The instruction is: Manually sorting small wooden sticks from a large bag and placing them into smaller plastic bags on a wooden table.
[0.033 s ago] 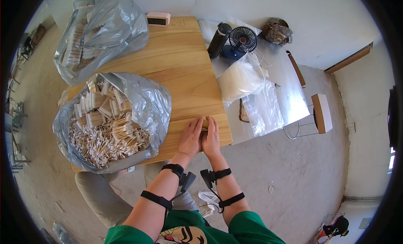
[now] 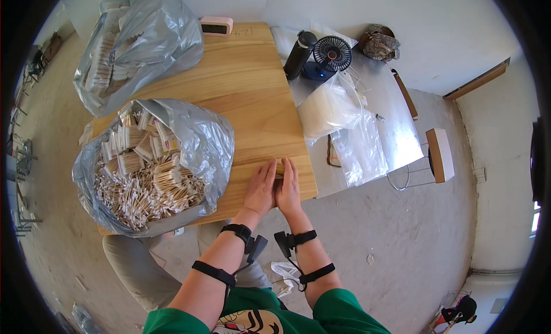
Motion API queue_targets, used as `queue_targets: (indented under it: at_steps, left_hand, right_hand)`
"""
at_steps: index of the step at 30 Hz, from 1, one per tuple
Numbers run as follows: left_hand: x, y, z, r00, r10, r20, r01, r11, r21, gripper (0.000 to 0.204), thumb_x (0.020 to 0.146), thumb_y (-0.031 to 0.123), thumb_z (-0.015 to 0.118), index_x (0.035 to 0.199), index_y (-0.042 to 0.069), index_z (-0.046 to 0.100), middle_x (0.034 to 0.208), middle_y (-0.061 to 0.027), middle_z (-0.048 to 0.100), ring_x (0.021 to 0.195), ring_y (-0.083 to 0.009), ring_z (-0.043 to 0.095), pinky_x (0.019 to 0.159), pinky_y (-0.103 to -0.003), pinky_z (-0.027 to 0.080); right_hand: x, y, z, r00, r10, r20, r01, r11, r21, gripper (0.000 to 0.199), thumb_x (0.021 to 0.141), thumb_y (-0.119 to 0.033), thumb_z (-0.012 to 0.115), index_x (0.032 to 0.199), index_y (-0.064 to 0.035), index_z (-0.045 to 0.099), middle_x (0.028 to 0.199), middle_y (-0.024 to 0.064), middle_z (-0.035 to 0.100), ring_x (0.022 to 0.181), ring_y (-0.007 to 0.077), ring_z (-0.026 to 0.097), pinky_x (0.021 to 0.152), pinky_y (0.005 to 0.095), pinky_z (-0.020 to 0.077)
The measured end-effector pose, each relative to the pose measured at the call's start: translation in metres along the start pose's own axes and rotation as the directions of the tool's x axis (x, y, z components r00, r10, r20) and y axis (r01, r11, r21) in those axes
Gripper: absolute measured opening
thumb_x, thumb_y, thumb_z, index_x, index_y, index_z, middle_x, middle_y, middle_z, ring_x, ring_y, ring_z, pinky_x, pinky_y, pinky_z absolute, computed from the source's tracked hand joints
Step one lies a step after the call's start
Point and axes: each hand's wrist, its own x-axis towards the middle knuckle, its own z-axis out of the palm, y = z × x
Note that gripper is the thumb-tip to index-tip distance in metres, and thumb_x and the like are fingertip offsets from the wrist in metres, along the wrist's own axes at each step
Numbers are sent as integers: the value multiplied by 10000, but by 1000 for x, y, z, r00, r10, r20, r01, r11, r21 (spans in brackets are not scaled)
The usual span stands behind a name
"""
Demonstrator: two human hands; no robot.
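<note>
Near the front right corner of the wooden table [image 2: 261, 118], my left hand [image 2: 262, 188] and my right hand [image 2: 287, 187] face each other, palms inward and fingers straight. Between them they press a small bundle of cotton swabs [image 2: 280, 167]. Only a narrow yellowish strip of it shows between the fingertips; the palms hide the rest. To the left stands an open grey plastic bag [image 2: 215, 138], filled with loose cotton swabs [image 2: 140, 190] and several bundled packs [image 2: 135, 140].
Behind it is a second grey bag [image 2: 172, 32] with stacked swab packs. A pink clock [image 2: 217, 26] sits at the table's back edge. On the metal table [image 2: 399, 127] at right are a black bottle [image 2: 299, 55], a small fan [image 2: 332, 54] and clear plastic bags [image 2: 330, 110].
The fingertips have shifted very slightly, and less of the swab bundle shows between them. The forearms, bags and other things have not moved.
</note>
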Motion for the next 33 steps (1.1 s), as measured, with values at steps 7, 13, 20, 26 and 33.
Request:
queue_targets:
  at_steps: [7, 13, 20, 26, 33]
  left_hand:
    - [-2, -2, 3, 1000, -2, 12, 1, 998, 58, 672, 788, 90, 567, 1387, 13, 272, 1325, -228, 415, 1190, -385, 426, 1034, -448, 327]
    - [-3, -5, 3, 999, -1, 50, -1, 999, 36, 682, 796, 88, 553, 1396, -7, 243, 1335, -234, 404, 1195, -386, 424, 1042, -458, 316]
    - [-5, -3, 2, 998, -15, 61, 16, 1000, -18, 757, 801, 82, 542, 1420, -33, 123, 1400, -224, 349, 1222, -347, 436, 1063, -460, 291]
    - [-6, -6, 3, 998, -11, 55, 13, 1000, -27, 753, 804, 74, 539, 1425, -21, 123, 1414, -209, 340, 1268, -326, 395, 1066, -457, 288]
    - [-5, -7, 2, 997, 61, 44, -62, 998, 25, 683, 808, 75, 541, 1411, 5, 227, 1398, -210, 360, 1272, -328, 384, 1063, -449, 294]
  right_hand:
    - [0, 4, 1, 999, -36, 37, 38, 998, -52, 637, 774, 60, 470, 1386, -3, 307, 1390, 249, 320, 1264, 403, 363, 1030, 398, 343]
    - [-3, 5, 3, 999, -3, 46, 5, 999, -43, 636, 801, 31, 482, 1403, -3, 278, 1417, 249, 288, 1271, 394, 364, 1030, 387, 343]
    - [-3, 3, 0, 999, -12, 52, 15, 999, -40, 634, 805, 35, 465, 1404, 20, 260, 1419, 251, 285, 1275, 387, 363, 1032, 383, 338]
    - [-3, 1, 0, 997, -35, 63, 39, 998, -54, 619, 830, 10, 483, 1405, 25, 254, 1422, 256, 276, 1279, 392, 352, 1038, 378, 333]
    - [-2, 0, 1, 998, -39, 52, 41, 999, -35, 600, 845, 2, 477, 1403, 27, 258, 1424, 255, 274, 1283, 388, 350, 1043, 374, 331]
